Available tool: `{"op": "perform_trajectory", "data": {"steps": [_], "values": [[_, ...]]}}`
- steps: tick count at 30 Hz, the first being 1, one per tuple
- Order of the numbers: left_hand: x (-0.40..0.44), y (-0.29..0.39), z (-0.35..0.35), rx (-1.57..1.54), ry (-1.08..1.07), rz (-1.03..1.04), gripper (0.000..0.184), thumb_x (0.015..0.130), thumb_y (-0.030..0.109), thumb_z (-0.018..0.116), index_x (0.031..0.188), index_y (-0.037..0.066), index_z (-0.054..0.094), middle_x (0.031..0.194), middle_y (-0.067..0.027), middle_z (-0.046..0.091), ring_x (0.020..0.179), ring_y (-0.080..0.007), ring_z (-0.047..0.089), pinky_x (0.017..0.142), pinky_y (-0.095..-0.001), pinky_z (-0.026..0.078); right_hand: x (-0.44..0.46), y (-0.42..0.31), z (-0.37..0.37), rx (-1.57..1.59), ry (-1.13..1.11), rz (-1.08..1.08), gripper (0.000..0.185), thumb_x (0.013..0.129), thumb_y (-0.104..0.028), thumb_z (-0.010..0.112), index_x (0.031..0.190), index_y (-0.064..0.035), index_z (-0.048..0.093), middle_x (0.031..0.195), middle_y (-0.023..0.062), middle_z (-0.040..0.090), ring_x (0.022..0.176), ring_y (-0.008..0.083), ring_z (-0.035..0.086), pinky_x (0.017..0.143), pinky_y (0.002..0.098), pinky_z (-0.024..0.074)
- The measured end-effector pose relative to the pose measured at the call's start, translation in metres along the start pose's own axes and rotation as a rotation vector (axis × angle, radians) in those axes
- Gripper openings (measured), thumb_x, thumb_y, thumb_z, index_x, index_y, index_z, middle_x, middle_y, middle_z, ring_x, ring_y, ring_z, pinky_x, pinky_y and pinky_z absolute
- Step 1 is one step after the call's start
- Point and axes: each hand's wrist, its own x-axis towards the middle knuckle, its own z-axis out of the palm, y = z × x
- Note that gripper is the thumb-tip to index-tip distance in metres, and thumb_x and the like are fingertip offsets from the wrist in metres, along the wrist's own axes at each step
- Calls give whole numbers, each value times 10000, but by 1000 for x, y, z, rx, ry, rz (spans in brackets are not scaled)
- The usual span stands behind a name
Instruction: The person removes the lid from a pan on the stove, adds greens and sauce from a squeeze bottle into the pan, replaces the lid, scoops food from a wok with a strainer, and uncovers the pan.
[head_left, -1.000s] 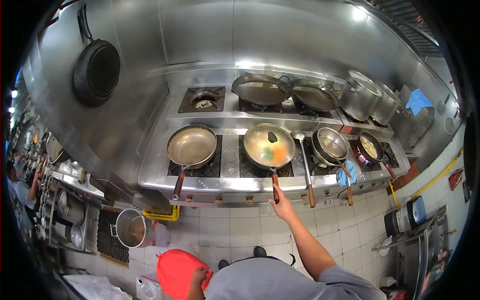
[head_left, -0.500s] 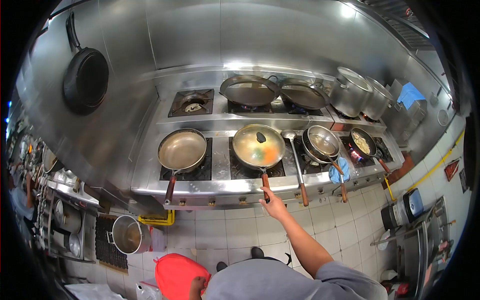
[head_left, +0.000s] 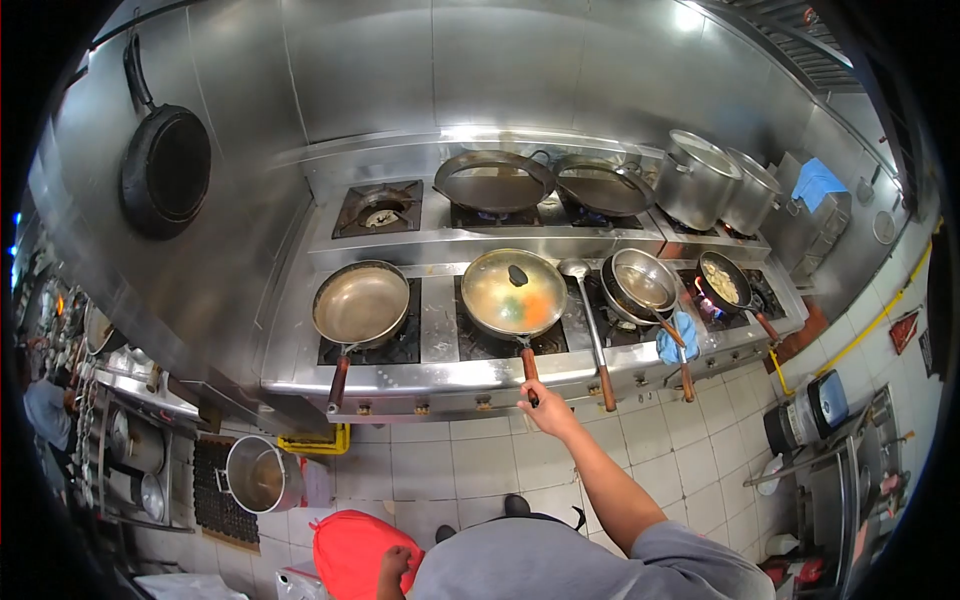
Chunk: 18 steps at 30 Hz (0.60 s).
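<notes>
My right hand is wrapped around the wooden handle of a frying pan on the front middle burner. A glass lid with a black knob covers this pan, and blurred orange and green food shows through it. Low in the view, my left hand is closed, next to a red bag-like bundle; whatever its fingers hold is hidden. To the left of the covered pan sits an uncovered frying pan with nothing visible inside. A long-handled ladle lies just right of the covered pan.
Farther right are a pan holding a strainer, a blue cloth and a small pan of pale food over flame. Two wide pans and tall pots stand behind. A metal pot is at lower left.
The view has shifted slightly. My right hand stays on the covered pan's handle, and the pans keep their places on the stove.
</notes>
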Motion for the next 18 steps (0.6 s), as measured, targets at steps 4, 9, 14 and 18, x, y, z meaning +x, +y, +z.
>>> {"op": "perform_trajectory", "data": {"steps": [4, 9, 14, 18], "values": [[-2, 0, 6, -45, -2, -15, 162, 787, 168, 549, 865, 27, 563, 685, -58, 576, 468, -152, 532, 403, -269, 431, 1, 1, -1, 1, -1, -21, 264, 805, -242, 615, 979, -138, 445, 818, 129, 584, 790, 326, 577, 713, 371, 441], [-20, 11, 10, -3, 28, 87, 143, 777, 155, 548, 803, 16, 562, 665, -56, 570, 462, -159, 520, 409, -276, 425, 1, 0, -3, 23, -43, 2, 259, 800, -235, 613, 974, -143, 443, 874, 128, 587, 851, 327, 571, 727, 381, 438], [-13, 5, 8, 125, 16, 110, 188, 779, 193, 537, 773, 6, 555, 636, -75, 550, 465, -159, 506, 417, -296, 415, 2, 0, -2, 10, -64, 39, 263, 800, -228, 613, 983, -146, 444, 860, 125, 581, 825, 315, 568, 715, 375, 435], [-30, 26, 8, 127, 65, 93, 201, 775, 208, 539, 755, 8, 548, 613, -87, 531, 466, -163, 498, 415, -307, 410, 2, 2, -1, 17, -28, -22, 270, 799, -222, 617, 992, -145, 445, 844, 127, 577, 803, 311, 569, 703, 369, 437]]}}
